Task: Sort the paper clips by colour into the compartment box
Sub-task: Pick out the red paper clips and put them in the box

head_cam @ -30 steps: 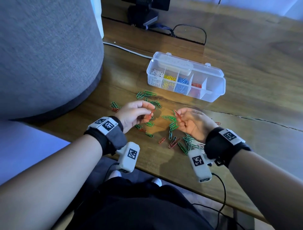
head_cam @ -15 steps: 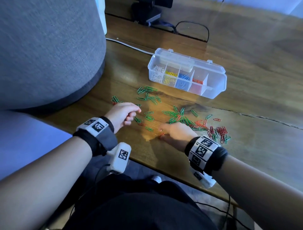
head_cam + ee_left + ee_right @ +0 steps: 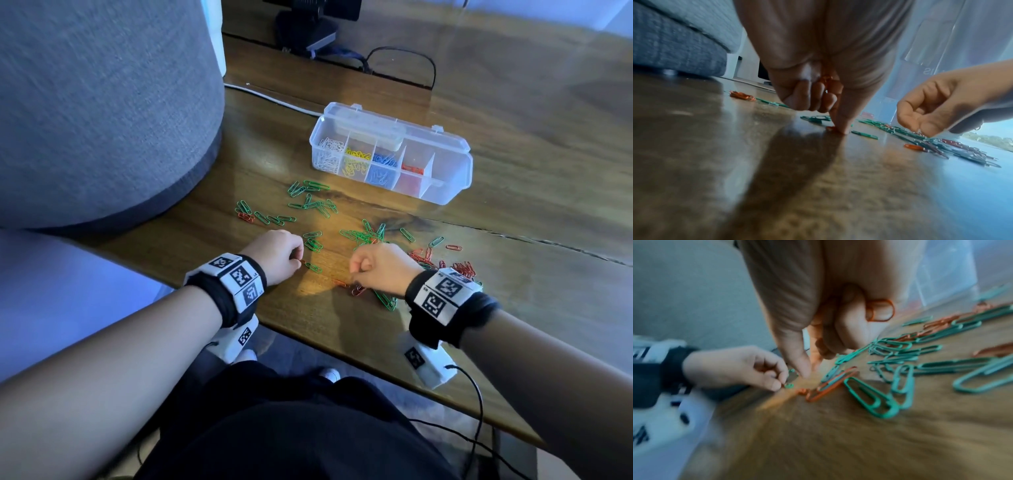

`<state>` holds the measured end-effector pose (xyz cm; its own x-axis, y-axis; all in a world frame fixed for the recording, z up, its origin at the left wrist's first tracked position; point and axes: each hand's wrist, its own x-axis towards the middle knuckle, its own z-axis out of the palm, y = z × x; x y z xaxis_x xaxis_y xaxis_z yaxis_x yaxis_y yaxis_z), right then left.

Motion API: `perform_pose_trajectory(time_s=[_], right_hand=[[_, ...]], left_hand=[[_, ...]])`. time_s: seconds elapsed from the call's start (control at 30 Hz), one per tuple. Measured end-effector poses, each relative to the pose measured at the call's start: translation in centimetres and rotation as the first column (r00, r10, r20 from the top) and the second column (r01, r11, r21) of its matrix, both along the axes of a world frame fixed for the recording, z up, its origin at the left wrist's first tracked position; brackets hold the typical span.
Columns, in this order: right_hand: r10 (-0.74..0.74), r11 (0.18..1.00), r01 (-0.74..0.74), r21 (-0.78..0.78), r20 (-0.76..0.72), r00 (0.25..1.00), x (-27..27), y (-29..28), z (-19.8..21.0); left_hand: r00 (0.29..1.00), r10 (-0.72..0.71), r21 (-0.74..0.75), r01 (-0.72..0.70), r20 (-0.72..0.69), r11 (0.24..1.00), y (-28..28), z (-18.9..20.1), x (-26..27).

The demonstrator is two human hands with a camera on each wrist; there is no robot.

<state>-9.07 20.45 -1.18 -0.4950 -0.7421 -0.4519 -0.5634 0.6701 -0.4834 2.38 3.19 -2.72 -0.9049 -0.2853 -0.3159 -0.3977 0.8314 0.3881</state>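
White, yellow, blue sorted in clear plastic compartment box (image 3: 445, 192); few red. Your left hand (image 3: 277, 255), right hand (image 3: 380, 270) each clutch red wire paper clips (image 3: 879, 309); green wire paper clips (image 3: 363, 236) beyond fingers remain on wooden counter (image 3: 513, 291).

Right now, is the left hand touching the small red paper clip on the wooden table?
Touching. In the left wrist view the left hand presses one fingertip down on the small red paper clip against the wooden table.

i see the compartment box (image 3: 445, 186) on the table (image 3: 513, 301) behind the loose clips (image 3: 363, 236), both hands nearest me.
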Motion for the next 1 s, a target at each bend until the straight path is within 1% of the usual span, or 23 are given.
perform_pose_trajectory(time_s=[0.1, 0.13, 0.23, 0.33, 0.4, 0.43, 0.47, 0.5, 0.53, 0.57, 0.6, 0.63, 0.67, 0.7, 0.73, 0.77, 0.8, 0.83, 0.87, 0.9, 0.93, 0.97, 1.0], right_hand=[[0.197, 0.978, -0.189, 0.085, -0.084, 0.977, 0.9, 0.3, -0.7], [0.226, 0.973, -0.219, 0.073, -0.108, 0.968, 1.3, 0.4, -1.1], [0.209, 0.978, -0.209, 0.011, -0.134, 0.969, 2.4, 0.4, -1.9], [0.197, 0.98, -0.192, 0.058, -0.082, 0.977, 2.7, 0.0, -1.6], [0.211, 0.976, -0.207, 0.072, -0.059, 0.976, 2.5, -0.2, -1.3], [0.214, 0.975, -0.211, 0.064, -0.043, 0.976, 2.3, -0.2, -1.1], [0.187, 0.982, -0.186, 0.04, -0.02, 0.982, 1.9, -0.2, -0.8], [0.093, 0.996, -0.093, -0.009, 0.037, 0.995, 1.4, -0.2, -0.7], [-0.069, 0.994, 0.081, -0.072, 0.155, 0.985, 0.7, 0.1, -0.4], [-0.242, 0.945, 0.299, -0.129, 0.334, 0.911, 0.1, 0.5, -0.1], [-0.362, 0.848, 0.508, -0.15, 0.537, 0.762, -0.7, 1.1, 0.1], [-0.403, 0.736, 0.663, -0.133, 0.701, 0.589, -1.5, 1.8, 0.4], [-0.4, 0.648, 0.754, -0.109, 0.794, 0.458, -2.2, 2.6, 0.5], [-0.38, 0.586, 0.805, -0.09, 0.848, 0.371, -2.9, 3.3, 0.4], [-0.357, 0.551, 0.83, -0.084, 0.875, 0.326, -3.4, 4.0, 0.3], [-0.349, 0.529, 0.844, -0.084, 0.886, 0.307, -3.9, 4.6, 0.1], [-0.364, 0.514, 0.854, -0.077, 0.882, 0.299, -4.4, 5.0, -0.2], [-0.403, 0.497, 0.866, -0.06, 0.868, 0.291, -4.8, 5.5, -0.4], [-0.46, 0.477, 0.879, -0.032, 0.842, 0.28, -5.2, 5.9, -0.6], [-0.515, 0.459, 0.888, -0.009, 0.812, 0.274, -5.5, 6.2, -0.7], [-0.56, 0.446, 0.895, -0.002, 0.78, 0.281, -5.8, 6.4, -0.7], [-0.599, 0.444, 0.896, -0.02, 0.737, 0.313, -6.0, 6.6, -0.6], [-0.639, 0.468, 0.882, -0.062, 0.666, 0.386, -6.2, 6.8, -0.6]], left_hand=[[0.997, -0.05, -0.025, 0.052, 0.06, 0.998, 0.1, 0.1, -0.2], [0.995, -0.066, -0.037, 0.068, 0.072, 0.997, 0.2, 0.0, -0.3], [0.993, -0.096, -0.066, 0.1, 0.068, 0.993, 0.3, 0.0, -0.3], [0.99, -0.136, -0.091, 0.138, 0.029, 0.986, 0.1, -0.1, -0.1], [0.99, -0.143, -0.065, 0.143, 0.006, 0.988, 0.3, -0.1, 0.0], [0.993, -0.119, -0.025, 0.119, -0.02, 0.993, 0.5, 0.0, 0.0], [0.996, -0.069, 0.038, 0.072, -0.063, 0.997, 0.7, 0.1, 0.0], [0.994, 0.005, 0.125, 0.009, -0.112, 0.992, 1.1, 0.2, -0.1], [0.985, 0.087, 0.23, -0.051, -0.151, 0.972, 1.4, 0.3, -0.3], [0.973, 0.156, 0.336, -0.092, -0.168, 0.937, 1.7, 0.4, -0.5], [0.968, 0.197, 0.428, -0.113, -0.157, 0.897, 2.0, 0.3, -0.8], [0.968, 0.222, 0.514, -0.132, -0.117, 0.848, 2.2, 0.4, -1.1], [0.966, 0.251, 0.603, -0.164, -0.062, 0.78, 2.6, 0.5, -1.4], [0.957, 0.291, 0.693, -0.209, -0.001, 0.69, 2.9, 0.6, -1.6], [0.939, 0.337, 0.775, -0.258, 0.062, 0.576, 3.3, 0.7, -1.9], [0.917, 0.379, 0.839, -0.299, 0.121, 0.455, 3.8, 0.8, -2.2], [0.899, 0.405, 0.877, -0.323, 0.167, 0.356, 4.4, 0.9, -2.4], [0.891, 0.41, 0.891, -0.335, 0.194, 0.306, 4.9, 1.0, -2.6], [0.894, 0.4, 0.888, -0.34, 0.203, 0.309, 5.4, 0.9, -2.8], [0.909, 0.373, 0.861, -0.334, 0.187, 0.383, 5.9, 0.9, -3.0], [0.933, 0.326, 0.801, -0.307, 0.149, 0.514, 6.3, 0.8, -3.2], [0.962, 0.256, 0.7, -0.251, 0.1, 0.668, 6.7, 0.8, -3.3], [0.984, 0.168, 0.565, -0.17, 0.056, 0.808, 7.0, 0.7, -3.5]])
